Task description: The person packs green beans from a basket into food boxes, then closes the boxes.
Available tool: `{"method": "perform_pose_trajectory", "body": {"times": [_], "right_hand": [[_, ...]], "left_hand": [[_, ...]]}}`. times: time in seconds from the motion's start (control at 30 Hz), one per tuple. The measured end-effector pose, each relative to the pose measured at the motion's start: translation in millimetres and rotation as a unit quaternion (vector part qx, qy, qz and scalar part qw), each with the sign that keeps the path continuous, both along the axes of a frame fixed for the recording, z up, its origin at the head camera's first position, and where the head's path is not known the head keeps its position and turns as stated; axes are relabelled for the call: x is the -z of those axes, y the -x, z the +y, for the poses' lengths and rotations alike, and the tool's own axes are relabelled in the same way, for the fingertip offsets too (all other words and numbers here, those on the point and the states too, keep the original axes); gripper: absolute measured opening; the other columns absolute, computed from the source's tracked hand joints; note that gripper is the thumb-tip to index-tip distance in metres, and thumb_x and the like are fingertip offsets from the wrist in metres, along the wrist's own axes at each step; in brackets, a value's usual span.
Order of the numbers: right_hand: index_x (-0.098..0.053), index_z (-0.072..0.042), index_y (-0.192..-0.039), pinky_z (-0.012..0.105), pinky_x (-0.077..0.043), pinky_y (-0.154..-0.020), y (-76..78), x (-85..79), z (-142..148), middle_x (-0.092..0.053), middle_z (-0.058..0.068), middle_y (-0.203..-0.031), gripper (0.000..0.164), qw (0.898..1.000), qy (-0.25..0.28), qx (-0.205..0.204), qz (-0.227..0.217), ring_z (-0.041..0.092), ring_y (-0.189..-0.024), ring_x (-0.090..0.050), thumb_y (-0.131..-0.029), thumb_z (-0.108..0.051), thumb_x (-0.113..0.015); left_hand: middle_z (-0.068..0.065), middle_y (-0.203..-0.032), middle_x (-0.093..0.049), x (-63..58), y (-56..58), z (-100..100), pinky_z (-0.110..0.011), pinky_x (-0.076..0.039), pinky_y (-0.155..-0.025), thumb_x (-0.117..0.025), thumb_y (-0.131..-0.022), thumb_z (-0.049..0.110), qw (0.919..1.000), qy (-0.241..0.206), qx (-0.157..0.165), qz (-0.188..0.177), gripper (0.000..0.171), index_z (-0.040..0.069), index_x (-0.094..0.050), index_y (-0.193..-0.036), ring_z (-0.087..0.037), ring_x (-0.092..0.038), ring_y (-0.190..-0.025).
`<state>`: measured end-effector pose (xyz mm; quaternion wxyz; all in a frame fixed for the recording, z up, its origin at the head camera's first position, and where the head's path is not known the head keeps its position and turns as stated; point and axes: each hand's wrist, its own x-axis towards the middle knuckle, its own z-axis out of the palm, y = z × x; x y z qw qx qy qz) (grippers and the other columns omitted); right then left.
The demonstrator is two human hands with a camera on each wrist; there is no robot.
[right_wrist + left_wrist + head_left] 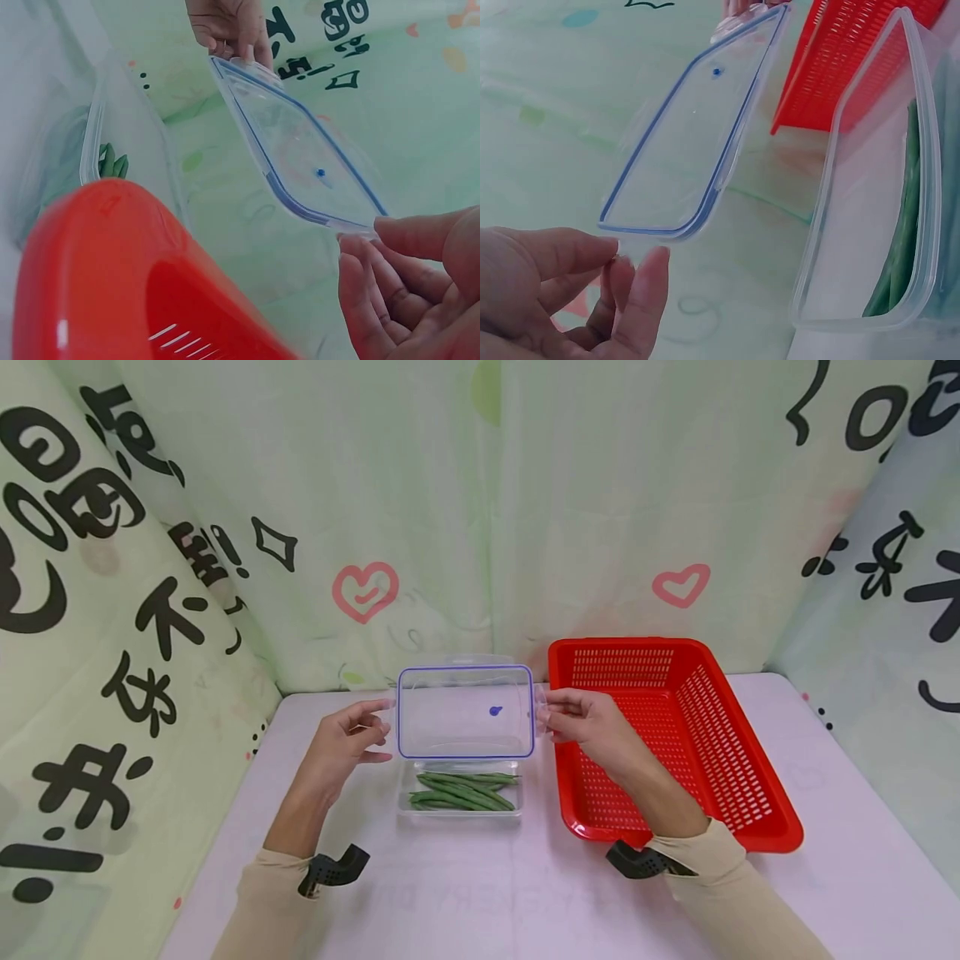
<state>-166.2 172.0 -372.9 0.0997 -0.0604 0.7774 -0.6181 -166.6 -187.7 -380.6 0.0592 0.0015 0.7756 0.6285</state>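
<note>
A clear plastic lid (pixel 450 714) with a blue seal is held upright above the table, its inner side facing me. My left hand (pixel 347 747) pinches a side flap at its left end. At the opposite end, my right hand (pixel 588 724) pinches the other flap between thumb and fingers. Just in front of the lid stands an uncovered clear food container (pixel 459 818). Several green beans (pixel 465 792) lie in it. Through the left wrist view, the container (pixel 922 300) shows its open rim, with the lid (pixel 694 142) apart from it.
A red plastic basket (pixel 750 760) with slotted walls stands right of the container, beneath my right forearm. The white table (pixel 465 893) ends at a printed curtain (pixel 480 510) behind. More curtain hangs along both sides.
</note>
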Motion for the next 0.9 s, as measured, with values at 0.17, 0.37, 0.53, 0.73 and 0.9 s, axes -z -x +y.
{"method": "perform_pose_trajectory", "body": {"times": [0.17, 0.37, 0.53, 0.73, 0.9], "right_hand": [[-0.065, -0.009, -0.135, 0.032, -0.060, -0.085, 0.1, 0.5, -0.7, -0.069, 0.015, -0.117, 0.038, 1.000, -0.007, 0.028, 0.003, 0.029, -0.094, -0.069, -0.099, -0.019, -0.067], [-0.065, -0.005, -0.133, 0.029, -0.059, -0.084, -0.5, -0.5, 0.0, -0.069, 0.019, -0.120, 0.037, 0.998, 0.031, 0.046, -0.007, 0.027, -0.095, -0.075, -0.099, -0.018, -0.067], [-0.067, -0.008, -0.133, 0.033, -0.055, -0.094, -1.1, -1.6, 2.9, -0.072, 0.016, -0.118, 0.038, 0.998, 0.032, 0.045, 0.001, 0.021, -0.099, -0.075, -0.098, -0.023, -0.067], [-0.068, -0.017, -0.135, 0.051, -0.043, -0.111, -1.4, -0.8, 4.9, -0.074, 0.008, -0.118, 0.043, 1.000, 0.017, 0.020, 0.012, 0.024, -0.117, -0.068, -0.097, -0.038, -0.068], [-0.068, -0.017, -0.135, 0.041, -0.048, -0.106, -1.9, -3.9, 1.0, -0.071, 0.008, -0.126, 0.048, 0.999, 0.041, 0.009, 0.012, 0.021, -0.116, -0.069, -0.098, -0.046, -0.064]], "left_hand": [[-0.005, -0.091, -0.061, -1.2, -1.8, 1.8, -0.034, -0.062, -0.073, -0.062, -0.100, 0.009, 1.0000, -0.002, 0.003, 0.006, 0.038, 0.008, -0.063, -0.139, -0.016, -0.066, -0.082], [-0.003, -0.094, -0.073, -3.0, -3.9, 1.0, -0.033, -0.062, -0.076, -0.058, -0.103, 0.015, 0.9998, 0.001, 0.020, 0.008, 0.038, 0.008, -0.061, -0.140, -0.012, -0.071, -0.086], [-0.014, -0.112, -0.074, -4.2, -5.6, -0.9, -0.034, -0.061, -0.082, -0.053, -0.106, 0.023, 0.9992, -0.018, 0.033, 0.012, 0.039, 0.007, -0.060, -0.141, -0.016, -0.073, -0.094], [-0.021, -0.120, -0.071, -1.3, -4.3, 0.4, -0.034, -0.058, -0.090, -0.050, -0.108, 0.024, 0.9949, -0.098, 0.021, -0.002, 0.043, -0.005, -0.058, -0.138, -0.020, -0.074, -0.101], [-0.011, -0.106, -0.075, 3.8, -2.6, 1.1, -0.034, -0.058, -0.089, -0.058, -0.104, 0.025, 0.9889, -0.148, -0.008, -0.011, 0.046, -0.011, -0.058, -0.133, -0.018, -0.074, -0.097]]}}
